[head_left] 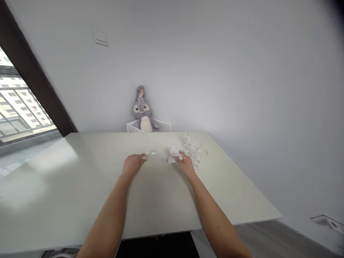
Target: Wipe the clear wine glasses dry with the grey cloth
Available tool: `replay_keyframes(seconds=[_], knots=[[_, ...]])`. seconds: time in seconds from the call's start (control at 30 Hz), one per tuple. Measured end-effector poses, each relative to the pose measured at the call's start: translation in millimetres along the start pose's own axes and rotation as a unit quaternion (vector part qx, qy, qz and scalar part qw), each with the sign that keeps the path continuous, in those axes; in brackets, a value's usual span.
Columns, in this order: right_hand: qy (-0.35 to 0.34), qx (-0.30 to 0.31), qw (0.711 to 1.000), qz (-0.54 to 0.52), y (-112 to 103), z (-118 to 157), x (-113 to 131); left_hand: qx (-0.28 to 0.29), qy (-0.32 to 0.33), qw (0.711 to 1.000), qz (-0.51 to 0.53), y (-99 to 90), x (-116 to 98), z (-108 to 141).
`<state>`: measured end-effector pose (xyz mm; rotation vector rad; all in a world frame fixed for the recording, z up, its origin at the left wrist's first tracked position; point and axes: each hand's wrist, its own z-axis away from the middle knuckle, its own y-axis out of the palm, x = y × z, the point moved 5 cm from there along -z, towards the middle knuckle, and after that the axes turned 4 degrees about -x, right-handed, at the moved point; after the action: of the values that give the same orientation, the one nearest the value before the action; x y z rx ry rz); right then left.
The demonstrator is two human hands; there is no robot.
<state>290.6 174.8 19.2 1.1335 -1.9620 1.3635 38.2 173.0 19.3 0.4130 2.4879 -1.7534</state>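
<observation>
Over the table [161,200], the left hand [133,165] pinches one end of a glass [152,154] between thumb and fingers, while the right hand [185,163] pinches a cloth [174,154]. Glasses [195,150] stand beside the right hand; beyond sits a plush toy [143,113].

"What's near the worktop's [161,200] back right corner?"
"A group of stemmed glasses [198,158], right of the cloth [173,152]."
"And left of the cloth?"
"A single glass [152,154]."
"Beyond the back edge?"
"A basket [163,126], left of the stemmed glasses, with a plush toy [142,108] in it."
</observation>
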Motion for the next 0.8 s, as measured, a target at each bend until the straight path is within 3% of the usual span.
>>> replay_keyframes(seconds=[0.03,0.1,0.17,0.23,0.3,0.4,0.5,0.67,0.8], knots=[[-0.024,-0.023,0.999,0.031,0.6,3.6,8.6,-0.011,-0.016,1.000,0.005,0.4,4.6,-0.2],[-0.117,-0.014,0.987,0.105,11.0,15.3,33.0,-0.034,-0.001,0.999,0.012,3.4,2.8,0.2],[-0.213,0.030,0.963,0.161,27.3,28.6,55.2,-0.044,0.052,0.998,0.013,8.7,-11.2,1.9],[-0.243,0.055,0.952,0.180,38.7,34.8,65.2,-0.039,0.119,0.992,0.024,14.0,-31.7,5.1],[-0.204,0.056,0.964,0.159,41.1,30.0,61.6,-0.031,0.181,0.981,0.059,16.4,-51.4,9.2],[-0.034,0.071,0.997,0.010,33.9,12.6,34.2,-0.023,0.252,0.961,0.108,15.4,-70.2,15.0],[0.140,0.086,0.969,-0.184,27.8,1.1,3.4,-0.018,0.261,0.959,0.105,17.0,-73.0,16.2],[0.207,0.039,0.918,-0.336,34.7,-1.0,-5.8,-0.026,0.139,0.977,0.159,26.4,-66.8,11.0],[0.202,-0.051,0.832,-0.515,56.7,10.2,9.3,-0.073,0.000,0.975,0.210,30.8,-69.5,12.5]])
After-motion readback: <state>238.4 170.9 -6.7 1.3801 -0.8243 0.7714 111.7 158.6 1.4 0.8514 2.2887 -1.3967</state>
